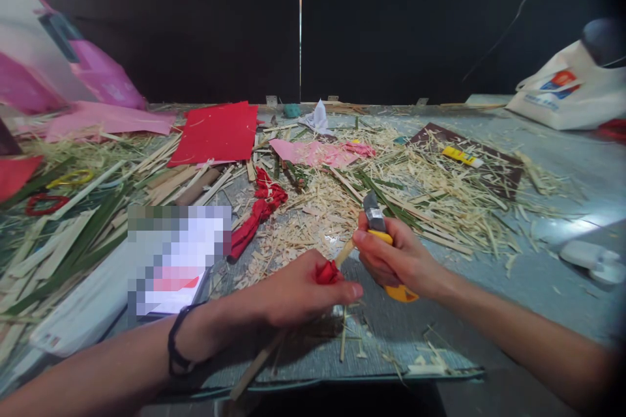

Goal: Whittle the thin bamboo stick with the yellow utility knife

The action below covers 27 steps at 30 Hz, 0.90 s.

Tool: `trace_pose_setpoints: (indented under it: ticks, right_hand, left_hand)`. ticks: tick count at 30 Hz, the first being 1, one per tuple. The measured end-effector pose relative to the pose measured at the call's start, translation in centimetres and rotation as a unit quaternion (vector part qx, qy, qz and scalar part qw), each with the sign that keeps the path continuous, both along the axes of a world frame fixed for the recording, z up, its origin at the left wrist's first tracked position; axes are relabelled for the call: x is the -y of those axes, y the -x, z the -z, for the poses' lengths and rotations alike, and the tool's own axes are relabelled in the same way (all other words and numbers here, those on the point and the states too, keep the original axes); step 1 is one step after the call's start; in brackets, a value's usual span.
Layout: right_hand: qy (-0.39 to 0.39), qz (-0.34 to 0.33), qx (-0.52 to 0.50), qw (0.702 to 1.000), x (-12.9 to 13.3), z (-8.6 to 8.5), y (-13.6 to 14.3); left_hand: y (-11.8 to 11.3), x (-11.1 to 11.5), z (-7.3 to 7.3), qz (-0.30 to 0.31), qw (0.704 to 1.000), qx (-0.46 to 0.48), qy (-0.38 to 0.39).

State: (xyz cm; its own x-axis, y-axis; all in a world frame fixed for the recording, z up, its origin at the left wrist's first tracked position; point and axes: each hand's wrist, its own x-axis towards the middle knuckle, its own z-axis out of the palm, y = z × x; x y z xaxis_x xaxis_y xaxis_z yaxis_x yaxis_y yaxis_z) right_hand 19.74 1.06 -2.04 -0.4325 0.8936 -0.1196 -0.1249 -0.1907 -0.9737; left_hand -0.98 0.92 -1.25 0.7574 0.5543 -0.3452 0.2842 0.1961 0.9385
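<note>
My left hand (303, 290) is closed around a thin bamboo strip (345, 251), whose long tail slants out below the wrist toward the mat's front edge. A bit of crumpled red material (327, 272) lies between its fingers and the strip; whether it is cloth or paper I cannot tell. My right hand (391, 254) grips a yellow utility knife (380, 234), its grey blade end pointing up and away. The strip's upper end meets the fingers of this hand, just below the blade end. Pale bamboo shavings (293, 228) lie heaped beyond both hands.
At left are a lit phone (180, 267), a white box-like object (83, 306), red-and-yellow-handled tools (46, 204) and split bamboo (63, 247). Red paper (215, 133), a twisted red strip (259, 212) and a yellow item (462, 157) lie farther back. A tote bag (567, 88) stands right.
</note>
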Motion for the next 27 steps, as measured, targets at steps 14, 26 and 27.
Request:
trace_pose_setpoints:
  ticks: [14,26,27]
  right_hand:
    - [0.073,-0.032,-0.04,0.996,0.0,-0.3,-0.3]
    - [0.209,-0.304,0.059,0.928,-0.5,-0.7,-1.4]
    - [0.221,-0.31,0.053,0.923,-0.6,-0.5,-1.5]
  left_hand:
    - [-0.2,0.4,0.3,-0.058,0.998,0.021,0.035]
    - [-0.4,0.2,0.0,-0.039,0.997,0.053,-0.045]
    - [-0.3,0.2,0.0,-0.039,0.997,0.043,-0.05]
